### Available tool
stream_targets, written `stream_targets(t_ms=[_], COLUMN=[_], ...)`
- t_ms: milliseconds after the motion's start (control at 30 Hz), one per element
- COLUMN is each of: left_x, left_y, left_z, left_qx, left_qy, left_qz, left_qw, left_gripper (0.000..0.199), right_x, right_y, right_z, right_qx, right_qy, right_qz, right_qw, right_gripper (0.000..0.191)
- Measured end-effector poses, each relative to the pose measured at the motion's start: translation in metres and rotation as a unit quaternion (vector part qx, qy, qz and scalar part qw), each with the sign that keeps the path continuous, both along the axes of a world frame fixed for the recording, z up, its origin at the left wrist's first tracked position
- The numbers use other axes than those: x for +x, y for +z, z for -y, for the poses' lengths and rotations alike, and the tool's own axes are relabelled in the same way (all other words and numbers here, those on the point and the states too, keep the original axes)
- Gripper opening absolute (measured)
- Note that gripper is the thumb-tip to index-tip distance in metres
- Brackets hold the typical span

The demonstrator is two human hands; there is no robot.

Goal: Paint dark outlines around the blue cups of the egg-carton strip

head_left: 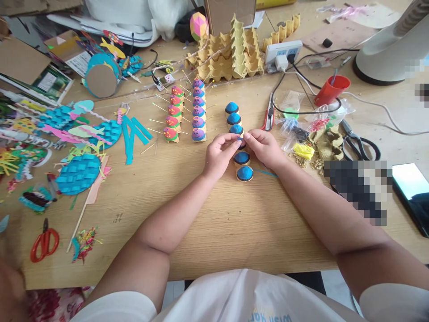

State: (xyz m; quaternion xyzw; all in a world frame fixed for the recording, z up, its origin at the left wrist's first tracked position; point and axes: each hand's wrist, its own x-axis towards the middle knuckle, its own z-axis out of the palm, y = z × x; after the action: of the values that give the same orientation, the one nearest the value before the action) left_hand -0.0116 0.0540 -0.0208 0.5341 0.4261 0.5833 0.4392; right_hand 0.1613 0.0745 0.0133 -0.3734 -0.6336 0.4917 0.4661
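Observation:
A row of egg-carton cups [244, 173] stands on the table, each topped with a blue clay dome and a dark band round it. My left hand [219, 154] is at one cup in the middle of the row, thumb and fingers closed against its left side. From the other side, my right hand [264, 146] pinches at the same cup, its thumb near my left fingertips. The fingers hide most of that cup, and any small piece between them cannot be made out. A thin blue strand [266, 172] lies beside the nearest cups, by my right forearm.
Finished-looking caterpillars, one red-green [171, 120] and one purple-blue [199, 114] with stick feelers, stand left. Right are a utility knife [269, 114], black scissors [360, 145], a red cup [331, 91], clay bags and a phone [414, 192]. Orange-handled scissors [45, 243] lie left.

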Motion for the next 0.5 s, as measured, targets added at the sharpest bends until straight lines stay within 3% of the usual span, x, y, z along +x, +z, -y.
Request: stream_targets(t_ms=[333,500], left_x=[0.0001,-0.0013], left_y=[0.0003,-0.0003], left_z=[0.0004,0.0004], left_qx=[-0.005,0.015], left_qy=[0.004,-0.005], left_qz=[-0.013,-0.032], left_qw=[1.0,0.999], left_gripper=[0.039,0.032], right_x=[-0.0006,-0.0001], right_y=[0.001,0.0018], right_z=[0.0017,0.0024], right_qx=[-0.011,-0.011], right_qy=[-0.011,-0.003], right_qz=[-0.017,-0.003], right_qw=[1.0,1.0], right_gripper=[0.068,0.069])
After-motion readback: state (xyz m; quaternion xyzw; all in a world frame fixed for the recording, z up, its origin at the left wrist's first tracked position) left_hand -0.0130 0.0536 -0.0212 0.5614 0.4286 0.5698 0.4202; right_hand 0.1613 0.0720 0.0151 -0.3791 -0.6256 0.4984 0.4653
